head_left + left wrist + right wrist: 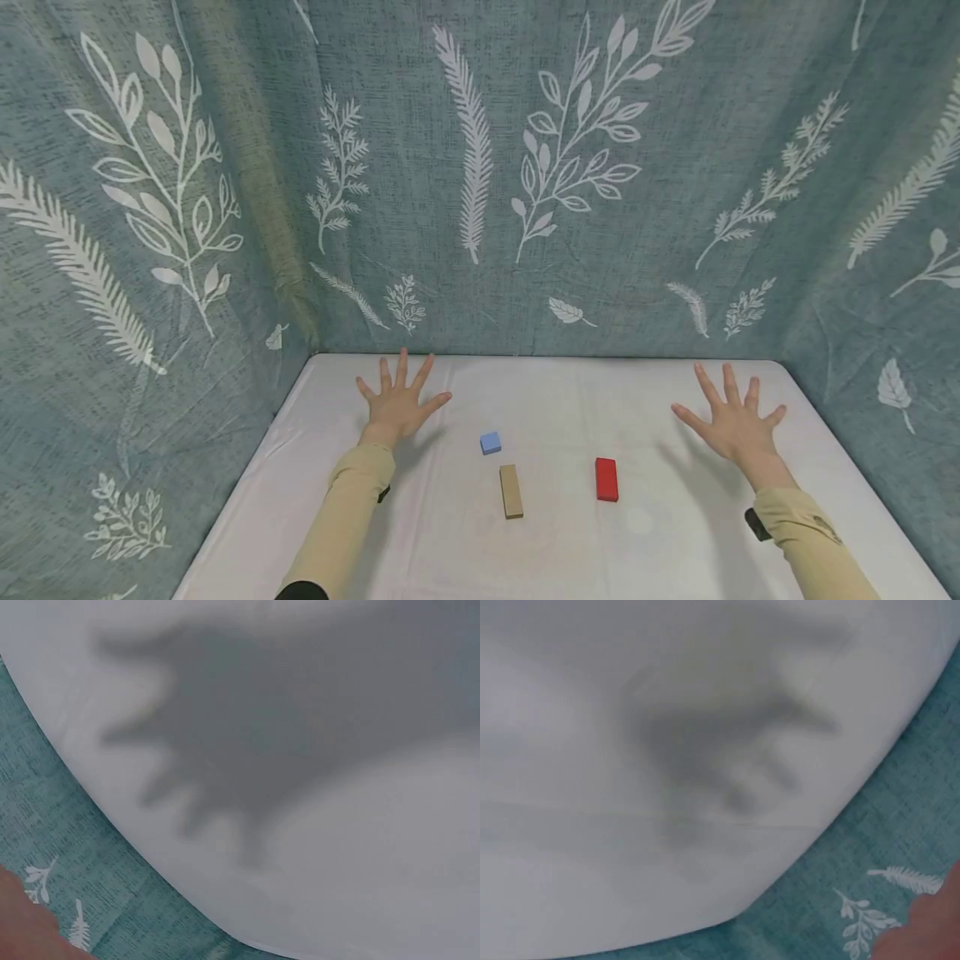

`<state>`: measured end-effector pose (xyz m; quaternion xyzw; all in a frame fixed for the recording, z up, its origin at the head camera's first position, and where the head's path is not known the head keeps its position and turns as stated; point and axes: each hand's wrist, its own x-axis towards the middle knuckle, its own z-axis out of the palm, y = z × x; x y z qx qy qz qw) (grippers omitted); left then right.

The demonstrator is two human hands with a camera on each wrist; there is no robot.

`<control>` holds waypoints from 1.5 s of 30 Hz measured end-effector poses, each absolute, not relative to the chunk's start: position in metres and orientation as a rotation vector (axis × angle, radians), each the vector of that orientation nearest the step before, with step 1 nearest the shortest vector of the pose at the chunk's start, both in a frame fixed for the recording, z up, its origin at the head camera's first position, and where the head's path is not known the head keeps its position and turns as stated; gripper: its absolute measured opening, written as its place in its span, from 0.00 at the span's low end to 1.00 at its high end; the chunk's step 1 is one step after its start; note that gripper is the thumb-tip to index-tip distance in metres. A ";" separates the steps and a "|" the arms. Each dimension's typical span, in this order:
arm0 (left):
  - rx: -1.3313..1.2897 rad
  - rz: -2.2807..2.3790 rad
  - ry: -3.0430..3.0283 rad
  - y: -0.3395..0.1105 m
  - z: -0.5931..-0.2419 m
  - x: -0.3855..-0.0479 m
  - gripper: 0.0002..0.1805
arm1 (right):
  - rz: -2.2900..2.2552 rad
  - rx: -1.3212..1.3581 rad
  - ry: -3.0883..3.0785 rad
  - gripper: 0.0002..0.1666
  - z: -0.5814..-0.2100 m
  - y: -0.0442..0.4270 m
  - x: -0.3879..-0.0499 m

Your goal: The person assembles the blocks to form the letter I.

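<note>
Three blocks lie on the white table between the hands: a small blue block (pixel 491 442), a tan oblong block (pixel 511 492) and a red oblong block (pixel 607 479). My left hand (pixel 395 408) is held above the table's far left part with fingers spread and straight, nearest to the blue block. On the far right, my right hand (pixel 737 423) is spread the same way, the red block being the closest to it. Neither hand touches a block. Each wrist view shows just a hand's shadow on the cloth and a bit of skin in a lower corner.
A white cloth covers the table (pixel 555 558), whose far corners are rounded. Blue-green curtains (pixel 495 308) with white leaf prints stand behind it and along both sides. Dark straps or devices sit at both wrists.
</note>
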<state>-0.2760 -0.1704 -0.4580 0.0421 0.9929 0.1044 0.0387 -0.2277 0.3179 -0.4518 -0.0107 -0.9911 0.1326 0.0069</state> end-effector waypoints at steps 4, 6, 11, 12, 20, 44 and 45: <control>0.161 0.325 3.062 -0.166 -0.457 -0.276 0.43 | 0.400 -0.017 -3.098 0.54 -0.452 0.316 -0.228; 0.179 0.333 3.063 -0.163 -0.457 -0.277 0.43 | 0.389 -0.004 -3.100 0.54 -0.453 0.314 -0.229; 0.229 0.339 3.074 -0.157 -0.458 -0.277 0.43 | 0.379 0.029 -3.105 0.54 -0.453 0.311 -0.229; 0.241 0.342 3.074 -0.155 -0.458 -0.277 0.43 | 0.377 0.035 -3.104 0.54 -0.453 0.310 -0.229; 0.308 0.348 3.073 -0.146 -0.458 -0.277 0.43 | 0.353 0.073 -3.098 0.53 -0.454 0.304 -0.226; 0.492 0.463 3.045 -0.130 -0.457 -0.263 0.43 | 0.381 0.221 -3.066 0.52 -0.462 0.280 -0.213; 0.488 0.462 3.033 -0.129 -0.456 -0.263 0.43 | 0.386 0.225 -3.067 0.52 -0.462 0.279 -0.213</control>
